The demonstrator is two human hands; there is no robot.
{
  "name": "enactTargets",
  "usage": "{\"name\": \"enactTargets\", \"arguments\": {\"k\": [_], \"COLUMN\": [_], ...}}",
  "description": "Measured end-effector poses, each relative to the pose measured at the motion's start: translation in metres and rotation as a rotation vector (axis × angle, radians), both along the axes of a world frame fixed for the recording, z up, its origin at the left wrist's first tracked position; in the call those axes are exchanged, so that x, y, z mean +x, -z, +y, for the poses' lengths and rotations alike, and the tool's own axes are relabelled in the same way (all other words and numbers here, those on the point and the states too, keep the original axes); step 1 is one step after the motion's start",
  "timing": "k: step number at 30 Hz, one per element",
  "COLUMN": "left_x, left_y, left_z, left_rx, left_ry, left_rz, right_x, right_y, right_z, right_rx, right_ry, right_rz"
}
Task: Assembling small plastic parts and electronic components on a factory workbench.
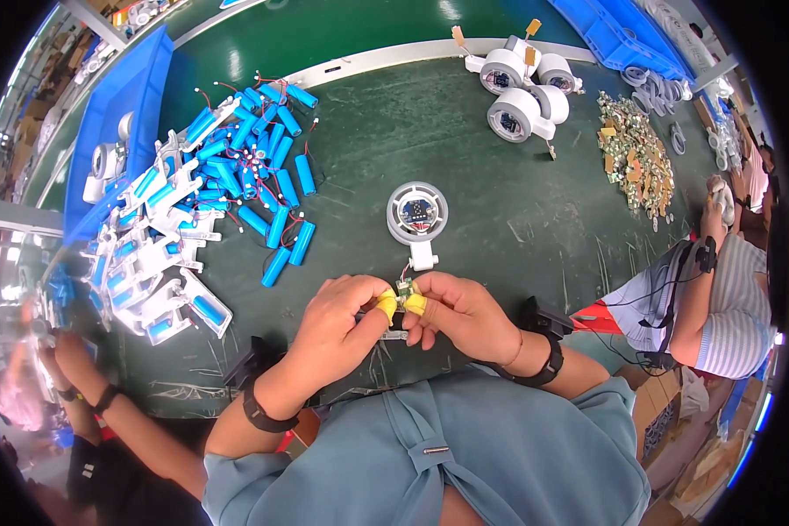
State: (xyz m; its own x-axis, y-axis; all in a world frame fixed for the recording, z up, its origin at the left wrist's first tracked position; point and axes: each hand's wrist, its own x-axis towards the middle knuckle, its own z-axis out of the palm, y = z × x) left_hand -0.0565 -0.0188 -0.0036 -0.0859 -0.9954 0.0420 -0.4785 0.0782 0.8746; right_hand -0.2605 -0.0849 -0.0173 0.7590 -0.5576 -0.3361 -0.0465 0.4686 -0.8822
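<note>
Here, head view: your left hand (337, 316) and right hand (465, 316) meet at near table edge, both pinched shut on small green circuit board (404, 288), yellow-capped fingertips (386, 304) gripping it. Round white housing (417, 216) lies just beyond. Blue battery cells (263, 175) heaped far left; white tape rolls (522, 92) far right.

Left hand (342, 320) and right hand (460, 316) meet at centre, fingertips pinched together, yellow-capped; wrists banded
</note>
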Motion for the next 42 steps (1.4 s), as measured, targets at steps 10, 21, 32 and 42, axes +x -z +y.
{"name": "enactTargets", "arguments": {"k": [10, 21, 32, 42], "left_x": [0.004, 0.005, 0.015, -0.021], "left_y": [0.001, -0.004, -0.016, -0.005], "left_z": [-0.002, -0.004, -0.019, 0.001], "left_rx": [0.034, 0.040, 0.209, -0.240], "left_ry": [0.013, 0.025, 0.155, -0.085], "left_rz": [0.029, -0.032, -0.116, -0.309], "right_x": [0.001, 0.004, 0.011, 0.016], "right_y": [-0.001, -0.001, -0.006, 0.006], "right_z": [0.000, 0.001, 0.008, 0.017], "right_rx": [0.000, -0.019, -0.240, -0.863], "right_ry": [-0.048, -0.042, -0.036, 0.099], "right_rz": [0.045, 0.061, 0.189, 0.304]}}
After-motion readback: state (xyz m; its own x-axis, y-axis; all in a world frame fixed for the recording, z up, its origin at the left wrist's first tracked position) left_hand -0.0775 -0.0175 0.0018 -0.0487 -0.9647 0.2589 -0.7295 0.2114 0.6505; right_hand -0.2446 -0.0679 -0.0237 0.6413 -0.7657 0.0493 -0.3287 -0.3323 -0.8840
